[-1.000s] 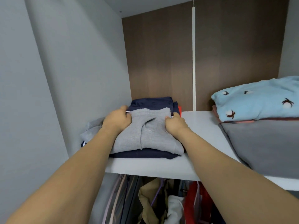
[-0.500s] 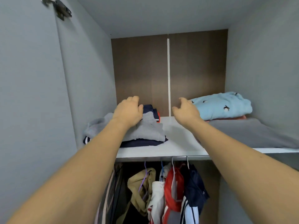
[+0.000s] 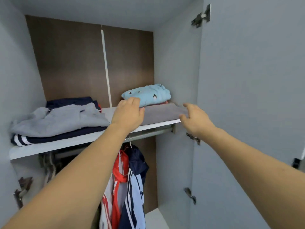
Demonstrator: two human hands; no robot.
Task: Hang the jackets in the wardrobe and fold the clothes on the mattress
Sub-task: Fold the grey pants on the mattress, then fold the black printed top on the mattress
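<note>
Left hand (image 3: 127, 113) and right hand (image 3: 194, 119): fingers loose, gripping nothing. Folded grey sweater (image 3: 61, 119) on shelf (image 3: 79, 140), left of fingers. Blue bundle (image 3: 148, 95) just beyond (risk: nudged off grey blanket (image 3: 162, 113)).

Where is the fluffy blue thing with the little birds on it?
The blue blanket sits at the back right of the wardrobe shelf, on top of a grey folded cloth, just behind the left hand.
</note>
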